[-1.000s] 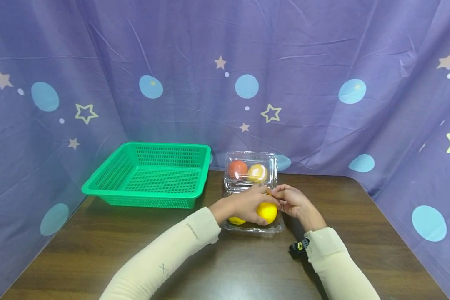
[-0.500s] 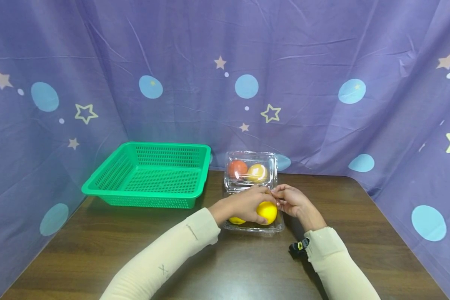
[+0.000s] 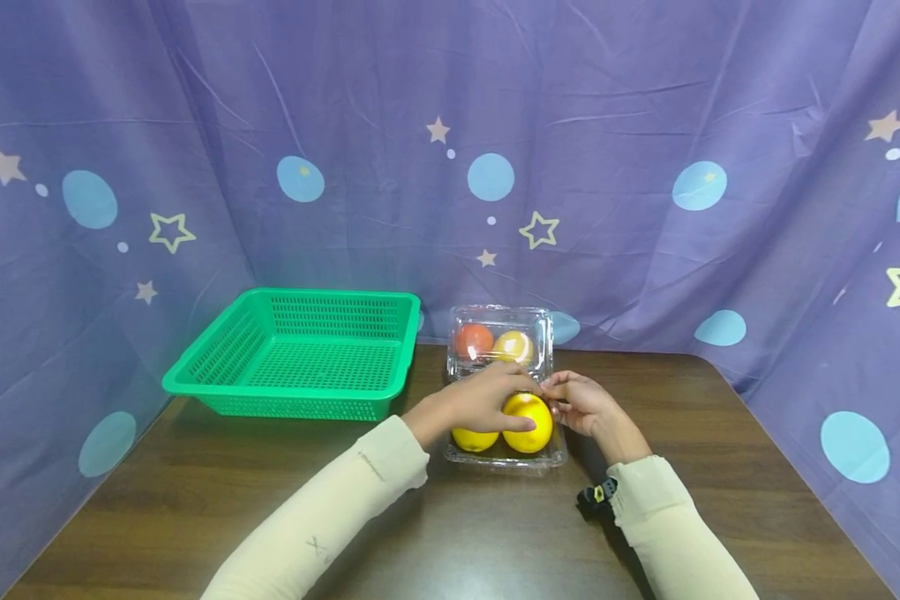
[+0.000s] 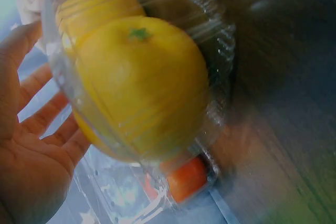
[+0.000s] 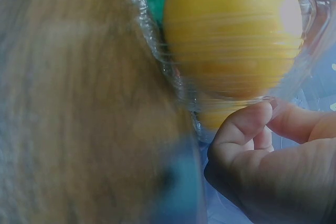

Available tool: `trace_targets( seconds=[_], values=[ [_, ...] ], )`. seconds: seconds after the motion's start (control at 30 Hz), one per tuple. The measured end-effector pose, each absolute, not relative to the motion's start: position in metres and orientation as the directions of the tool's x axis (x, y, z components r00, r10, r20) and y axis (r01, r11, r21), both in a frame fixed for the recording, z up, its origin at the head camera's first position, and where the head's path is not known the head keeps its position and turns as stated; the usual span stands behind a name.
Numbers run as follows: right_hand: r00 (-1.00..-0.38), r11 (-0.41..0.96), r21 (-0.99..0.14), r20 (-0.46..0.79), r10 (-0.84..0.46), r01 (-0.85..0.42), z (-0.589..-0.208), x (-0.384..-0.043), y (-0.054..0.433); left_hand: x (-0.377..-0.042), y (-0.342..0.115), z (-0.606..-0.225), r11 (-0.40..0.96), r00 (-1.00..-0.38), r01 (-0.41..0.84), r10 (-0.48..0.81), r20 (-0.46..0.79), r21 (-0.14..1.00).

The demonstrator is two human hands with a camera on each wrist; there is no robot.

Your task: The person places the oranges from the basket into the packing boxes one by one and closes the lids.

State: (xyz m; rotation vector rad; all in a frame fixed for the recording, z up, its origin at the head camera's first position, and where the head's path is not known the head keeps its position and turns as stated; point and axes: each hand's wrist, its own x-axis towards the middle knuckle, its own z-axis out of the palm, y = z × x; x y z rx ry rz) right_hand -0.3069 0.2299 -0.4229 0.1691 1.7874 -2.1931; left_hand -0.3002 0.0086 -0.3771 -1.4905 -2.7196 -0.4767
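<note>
In the head view a clear plastic clamshell (image 3: pixel 506 461) sits on the table, its lid (image 3: pixel 546 321) raised at the back. Two yellow oranges, the right one (image 3: pixel 530 437) and the left one (image 3: pixel 472 440), lie in its front half. My left hand (image 3: pixel 476 400) is over them, fingers loosely spread near the right orange; in the left wrist view they look uncurled beside the plastic wall. My right hand (image 3: pixel 587 407) pinches the clamshell's right edge between thumb and fingers. A red fruit (image 3: pixel 473 341) and a paler yellow one (image 3: pixel 513 346) show through the lid plastic.
A green perforated basket (image 3: pixel 292 404) stands at the back left of the brown wooden table (image 3: pixel 450 533). Behind it all hangs a purple curtain (image 3: pixel 390 217) with stars and blue spots.
My left hand has loosened from the right orange and drawn slightly back and left, so more of that orange shows. The right hand keeps its place at the clamshell's edge.
</note>
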Motion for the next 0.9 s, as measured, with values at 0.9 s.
trace_targets(
  seconds=[0.9],
  values=[
    [-0.949, -0.180, -0.935, -0.286, -0.130, 0.306, -0.423, -0.307, 0.229, -0.342, -0.043, -0.356, 0.590, -0.846, 0.500, 0.180, 0.501, 0.634]
  ],
)
